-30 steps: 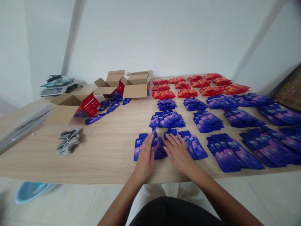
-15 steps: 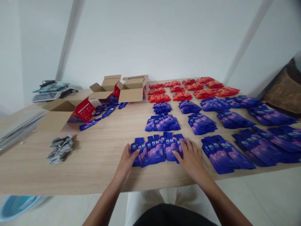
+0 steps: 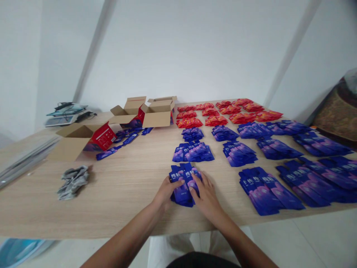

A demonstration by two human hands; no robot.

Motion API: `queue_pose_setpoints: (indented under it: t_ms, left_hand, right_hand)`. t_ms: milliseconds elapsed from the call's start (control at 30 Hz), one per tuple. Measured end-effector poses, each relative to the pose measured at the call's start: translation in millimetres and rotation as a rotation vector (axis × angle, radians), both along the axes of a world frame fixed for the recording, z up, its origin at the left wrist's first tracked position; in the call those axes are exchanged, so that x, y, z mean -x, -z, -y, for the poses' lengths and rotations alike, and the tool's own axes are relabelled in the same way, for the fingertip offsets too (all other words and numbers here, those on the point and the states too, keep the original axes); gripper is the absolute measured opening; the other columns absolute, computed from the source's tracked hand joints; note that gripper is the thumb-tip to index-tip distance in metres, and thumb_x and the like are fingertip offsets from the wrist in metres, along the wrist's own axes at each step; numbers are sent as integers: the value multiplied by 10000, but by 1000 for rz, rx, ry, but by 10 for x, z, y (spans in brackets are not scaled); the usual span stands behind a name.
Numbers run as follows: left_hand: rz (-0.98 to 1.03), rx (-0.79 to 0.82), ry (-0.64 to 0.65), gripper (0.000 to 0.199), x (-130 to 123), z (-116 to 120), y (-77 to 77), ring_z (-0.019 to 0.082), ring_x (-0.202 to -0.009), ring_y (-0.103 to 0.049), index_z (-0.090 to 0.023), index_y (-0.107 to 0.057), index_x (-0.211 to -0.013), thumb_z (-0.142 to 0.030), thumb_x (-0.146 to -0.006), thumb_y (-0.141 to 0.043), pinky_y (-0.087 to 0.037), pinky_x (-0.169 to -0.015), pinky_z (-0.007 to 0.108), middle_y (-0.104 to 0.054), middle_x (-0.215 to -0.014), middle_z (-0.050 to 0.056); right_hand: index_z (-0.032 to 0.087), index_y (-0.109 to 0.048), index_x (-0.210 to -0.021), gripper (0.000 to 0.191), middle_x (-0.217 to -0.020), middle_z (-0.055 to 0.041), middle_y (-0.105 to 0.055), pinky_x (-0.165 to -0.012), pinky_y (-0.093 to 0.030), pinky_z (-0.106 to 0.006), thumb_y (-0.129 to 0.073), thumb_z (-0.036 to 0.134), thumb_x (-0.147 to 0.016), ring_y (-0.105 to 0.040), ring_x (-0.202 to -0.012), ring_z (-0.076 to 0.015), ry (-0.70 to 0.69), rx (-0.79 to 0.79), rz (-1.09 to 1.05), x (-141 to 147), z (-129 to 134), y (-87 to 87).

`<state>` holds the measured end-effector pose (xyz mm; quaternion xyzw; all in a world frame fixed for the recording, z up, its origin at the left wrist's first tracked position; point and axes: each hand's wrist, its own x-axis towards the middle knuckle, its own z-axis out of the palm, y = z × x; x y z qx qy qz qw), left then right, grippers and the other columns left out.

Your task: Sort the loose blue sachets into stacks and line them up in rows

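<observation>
A bunch of blue-and-purple pouches lies overlapping on the table near its front edge. At its left side, my left hand has the thumb on top of the pouches and the fingers around their outer edge. My right hand grips the right side the same way, thumb over the front. Just behind sits another fanned pile of blue pouches. To the right of my right hand rests a larger spread of blue pouches.
Red pouches lie in piles at the back right. Open cardboard boxes stand at the back left, with loose blue pouches beside them. A crumpled grey cloth is on the left. A blue basin stands on the floor.
My hands have come closer together, squeezing the spread row of blue pouches into one narrow overlapping bunch. The camera view has tilted slightly upward.
</observation>
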<state>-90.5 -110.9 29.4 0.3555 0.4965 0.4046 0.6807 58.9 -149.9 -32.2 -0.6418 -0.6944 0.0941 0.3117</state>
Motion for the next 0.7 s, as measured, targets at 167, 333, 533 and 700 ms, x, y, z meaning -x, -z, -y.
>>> queue_pose_setpoints:
  t_ms: [167,333,533,700]
  left_hand:
    - [88,97,16,471,-133,95,45,207,-771,-690,-138,-654,-1017,-167,-566,-789,-539,-766,332,-728,-917,87]
    - [127,91,49,509,-247,164,58,216,-806,-690,-146,-640,-1043,-139,-554,-780,-536,-783,342,-716,-987,89]
    - [127,-8,-69,558,-335,241,168,216,-846,-682,-168,-613,-1074,-115,-536,-752,-529,-780,325,-717,-970,62]
    - [161,-105,-112,649,-388,268,185,239,-924,-667,-180,-570,-1154,-158,-541,-783,-511,-845,352,-702,-1030,76]
  right_hand:
    - [250,-372,-1366,464,-1418,-83,-412,-1094,-320,-443,-382,293,-905,-357,-1326,-212,-44,-20,-362,-17,23,26]
    - [216,-187,-1438,576,-1492,-108,-291,-1117,-283,-438,-380,294,-901,-290,-1370,-197,-24,34,-557,-47,13,113]
    - [224,-246,-1425,557,-1490,-110,-287,-1129,-220,-505,-381,282,-888,-245,-1385,-243,-14,22,-455,-89,-2,135]
    - [272,-388,-1336,464,-1403,-70,-397,-1125,-255,-461,-420,250,-874,-329,-1339,-223,-120,24,-522,-174,12,-126]
